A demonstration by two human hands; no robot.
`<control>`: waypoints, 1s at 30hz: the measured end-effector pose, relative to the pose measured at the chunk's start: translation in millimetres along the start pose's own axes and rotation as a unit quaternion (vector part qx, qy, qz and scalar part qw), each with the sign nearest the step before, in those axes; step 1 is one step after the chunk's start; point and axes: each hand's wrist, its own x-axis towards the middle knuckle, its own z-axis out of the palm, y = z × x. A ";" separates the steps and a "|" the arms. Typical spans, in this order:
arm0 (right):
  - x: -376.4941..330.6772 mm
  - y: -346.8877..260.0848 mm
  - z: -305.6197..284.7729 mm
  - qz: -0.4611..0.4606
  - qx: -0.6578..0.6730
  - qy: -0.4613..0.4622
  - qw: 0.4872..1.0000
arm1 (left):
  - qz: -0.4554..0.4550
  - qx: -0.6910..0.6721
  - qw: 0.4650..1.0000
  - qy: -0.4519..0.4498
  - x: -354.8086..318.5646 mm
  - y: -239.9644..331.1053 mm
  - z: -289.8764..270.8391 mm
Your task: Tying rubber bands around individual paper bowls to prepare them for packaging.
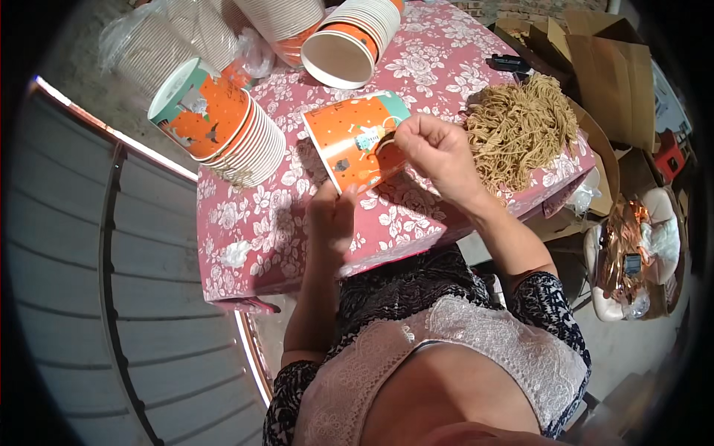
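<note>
An orange paper bucket (349, 149) with a teal band and cartoon print is tipped on its side in front of me. My left hand (331, 212) grips its white rim, thumb on the outside. At the teal end my right hand (435, 152) is closed in a pinch on a thin cord (390, 121), which makes a small loop against the bucket wall; its ends are hidden. To the right of that hand lies a large heap of tan cords (520, 130). A nested stack of matching buckets (223, 123) leans at the left of the table.
More nested buckets (338, 56) lie at the table's far edge, beside plastic-wrapped stacks (160, 48). A floral pink cloth (253, 223) covers the table. A black object (508, 62) sits beyond the cords. Cardboard boxes (610, 82) and a padded chair (599, 275) stand right; a metal panel (59, 245) is left.
</note>
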 end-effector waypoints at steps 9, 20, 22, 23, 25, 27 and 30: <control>-25.7 24.7 27.4 0.084 0.132 0.031 0.987 | 0.023 -0.122 0.992 0.032 -12.3 18.8 5.0; -30.0 39.6 47.0 0.057 0.239 0.080 0.966 | 0.179 -0.188 0.952 0.160 -13.5 -14.7 20.5; -31.0 40.2 47.2 0.075 0.224 0.068 0.969 | 0.159 -0.254 0.940 0.163 -14.7 -7.4 22.2; -31.4 40.8 48.2 0.075 0.223 0.066 0.970 | 0.159 -0.255 0.939 0.165 -13.1 -7.3 22.3; -33.0 42.4 50.5 0.044 0.103 0.072 0.991 | 0.196 0.021 0.955 0.220 -8.8 -6.5 21.9; -36.7 48.0 52.4 -0.001 0.034 0.069 0.997 | 0.158 -0.106 0.963 0.193 -11.6 1.6 25.2; -40.9 49.9 52.4 -0.055 -0.088 0.062 0.993 | 0.144 -0.221 0.951 0.161 -11.9 0.6 25.8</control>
